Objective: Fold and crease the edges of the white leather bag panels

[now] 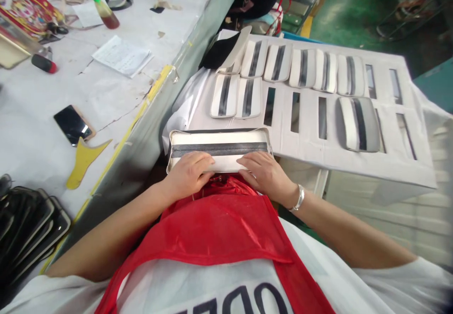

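Observation:
A white flat panel with a dark grey stripe along its length (219, 145) lies crosswise in front of me, over my red apron. My left hand (187, 174) presses on its near left part with curled fingers. My right hand (265, 174) grips its near right part; a silver bracelet sits on that wrist. Both hands hold the panel by its near edge.
A white slotted rack (375, 115) ahead holds several similar striped white pieces. On the left worktable (31, 134) lie a phone (72, 124), a yellow scraper (82, 162), a paper sheet (122, 55), a glue bottle (104, 12) and a stack of dark pieces (24, 229).

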The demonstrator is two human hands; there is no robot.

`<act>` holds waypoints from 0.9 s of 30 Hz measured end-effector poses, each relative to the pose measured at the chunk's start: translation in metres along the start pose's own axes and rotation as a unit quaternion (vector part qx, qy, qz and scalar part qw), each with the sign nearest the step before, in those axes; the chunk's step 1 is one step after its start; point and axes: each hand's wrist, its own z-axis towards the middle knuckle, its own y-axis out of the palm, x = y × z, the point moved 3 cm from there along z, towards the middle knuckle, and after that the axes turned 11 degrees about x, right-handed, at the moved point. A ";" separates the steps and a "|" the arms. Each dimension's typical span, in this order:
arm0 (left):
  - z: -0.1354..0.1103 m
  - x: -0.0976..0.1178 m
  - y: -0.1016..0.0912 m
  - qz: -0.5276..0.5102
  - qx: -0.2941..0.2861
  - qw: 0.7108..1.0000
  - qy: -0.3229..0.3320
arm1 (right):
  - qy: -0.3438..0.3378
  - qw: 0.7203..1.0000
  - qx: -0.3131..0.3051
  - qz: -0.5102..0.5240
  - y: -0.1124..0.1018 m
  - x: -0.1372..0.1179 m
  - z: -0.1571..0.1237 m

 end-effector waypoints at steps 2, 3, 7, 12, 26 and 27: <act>-0.011 0.008 0.008 0.004 0.001 1.000 0.017 | 0.012 1.000 0.021 0.012 0.009 -0.011 -0.013; -0.014 0.010 0.013 0.012 0.005 1.000 0.023 | 0.019 0.999 0.027 0.010 0.014 -0.015 -0.016; -0.019 0.010 0.023 0.042 0.034 0.998 0.037 | 0.053 0.997 0.046 -0.011 0.030 -0.021 -0.017; -0.019 0.011 0.023 0.082 0.072 0.993 0.054 | 0.058 0.995 0.061 -0.045 0.033 -0.023 -0.011; -0.006 0.021 0.030 0.147 0.055 0.984 -0.086 | 0.145 0.982 -0.077 -0.095 0.033 -0.031 0.017; -0.004 0.019 0.030 0.138 0.034 0.983 -0.117 | 0.157 0.978 -0.099 -0.092 0.032 -0.031 0.021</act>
